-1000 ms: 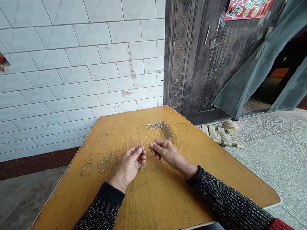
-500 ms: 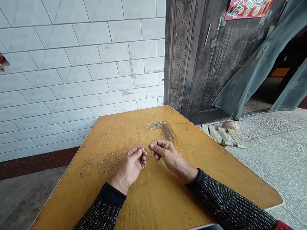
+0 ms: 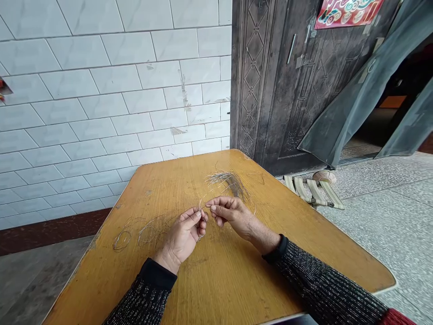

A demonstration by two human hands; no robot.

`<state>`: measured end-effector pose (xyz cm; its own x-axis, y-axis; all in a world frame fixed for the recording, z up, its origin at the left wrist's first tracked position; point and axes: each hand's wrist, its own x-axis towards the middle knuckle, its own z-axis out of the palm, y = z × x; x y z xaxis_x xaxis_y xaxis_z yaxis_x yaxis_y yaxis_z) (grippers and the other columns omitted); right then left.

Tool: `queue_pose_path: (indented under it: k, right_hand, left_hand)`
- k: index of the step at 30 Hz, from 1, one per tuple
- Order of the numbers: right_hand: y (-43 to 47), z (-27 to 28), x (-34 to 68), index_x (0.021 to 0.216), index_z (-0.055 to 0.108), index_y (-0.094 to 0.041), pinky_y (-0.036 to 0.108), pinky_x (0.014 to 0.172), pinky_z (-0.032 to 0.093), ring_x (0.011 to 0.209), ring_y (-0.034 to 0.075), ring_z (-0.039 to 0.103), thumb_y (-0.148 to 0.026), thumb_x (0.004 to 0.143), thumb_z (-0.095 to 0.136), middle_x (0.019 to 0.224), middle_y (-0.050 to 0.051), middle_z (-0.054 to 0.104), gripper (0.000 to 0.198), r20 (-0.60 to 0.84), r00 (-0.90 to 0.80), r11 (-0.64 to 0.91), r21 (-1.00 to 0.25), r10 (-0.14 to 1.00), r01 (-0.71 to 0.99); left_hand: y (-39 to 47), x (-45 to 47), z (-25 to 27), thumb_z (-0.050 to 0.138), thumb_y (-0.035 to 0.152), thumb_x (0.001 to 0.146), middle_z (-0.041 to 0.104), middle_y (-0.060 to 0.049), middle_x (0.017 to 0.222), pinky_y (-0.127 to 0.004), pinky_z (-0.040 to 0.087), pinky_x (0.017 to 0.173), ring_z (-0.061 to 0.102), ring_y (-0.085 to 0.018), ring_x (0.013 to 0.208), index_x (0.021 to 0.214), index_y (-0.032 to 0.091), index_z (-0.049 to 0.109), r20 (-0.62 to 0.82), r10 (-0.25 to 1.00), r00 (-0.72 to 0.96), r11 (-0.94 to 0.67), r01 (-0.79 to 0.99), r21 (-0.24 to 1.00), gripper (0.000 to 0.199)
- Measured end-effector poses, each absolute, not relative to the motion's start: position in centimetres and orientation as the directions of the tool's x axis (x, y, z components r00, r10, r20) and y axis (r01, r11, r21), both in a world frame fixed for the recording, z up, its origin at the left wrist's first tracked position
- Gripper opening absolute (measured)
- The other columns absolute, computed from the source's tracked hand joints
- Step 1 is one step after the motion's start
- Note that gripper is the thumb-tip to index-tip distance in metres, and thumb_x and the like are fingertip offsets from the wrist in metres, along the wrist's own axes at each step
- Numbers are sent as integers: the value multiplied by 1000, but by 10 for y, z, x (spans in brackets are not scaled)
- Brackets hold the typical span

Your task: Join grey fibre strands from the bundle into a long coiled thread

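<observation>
Over the middle of the table, my left hand (image 3: 186, 228) pinches a thin wire (image 3: 201, 199) between thumb and forefinger. Close on its right, my right hand (image 3: 233, 216) is closed in a pinch on a part of the same thin wire, fingertips almost touching those of the left. The wire bows upward from the fingers in a loop, and its far part passes behind the right hand. Beyond the hands lies a bundle of loose wires (image 3: 233, 183). To the left of my left hand, wire coils (image 3: 122, 240) rest on the tabletop.
The wooden table (image 3: 216, 289) has a worn left edge and meets a white tiled wall (image 3: 111, 95). A dark carved door (image 3: 270, 90) stands behind it at the right. A folding stool with striped straps (image 3: 314, 191) is beside the right edge, near a grey curtain (image 3: 355, 104).
My right hand has shifted slightly left, its fingertips closer to the left hand's. The left hand has hardly moved.
</observation>
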<state>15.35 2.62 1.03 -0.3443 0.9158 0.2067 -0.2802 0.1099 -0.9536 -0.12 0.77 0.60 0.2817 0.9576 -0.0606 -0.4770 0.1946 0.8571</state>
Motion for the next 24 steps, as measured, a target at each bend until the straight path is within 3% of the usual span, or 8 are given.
queue_pose_path:
  k: [6,11,24]
  right_hand:
    - [27,11,157,90,62,-15,18,44,39,44,4,48,-34,66,69,61,-5,57,31,217,-409,112,-958,886,-265]
    - [29,7,156,113,52,-20,20,56,44,62,7,55,-20,60,75,74,-4,59,58,319,-514,188,-938,796,-290]
    - [26,1,148,106,51,-21,26,66,46,66,9,56,-19,69,68,71,-4,57,41,448,-394,305,-876,802,-373]
  left_hand:
    - [11,-5,6,71,18,64,56,1,68,-16,38,49,49,-5,54,68,13,59,-61,964,258,189,-506,841,15]
    - [12,-7,8,70,18,67,57,1,71,-15,40,51,51,-5,57,72,13,59,-38,974,225,157,-541,826,13]
    - [10,-6,9,69,18,68,57,0,71,-16,44,52,52,-6,58,71,14,59,-29,968,250,165,-543,823,11]
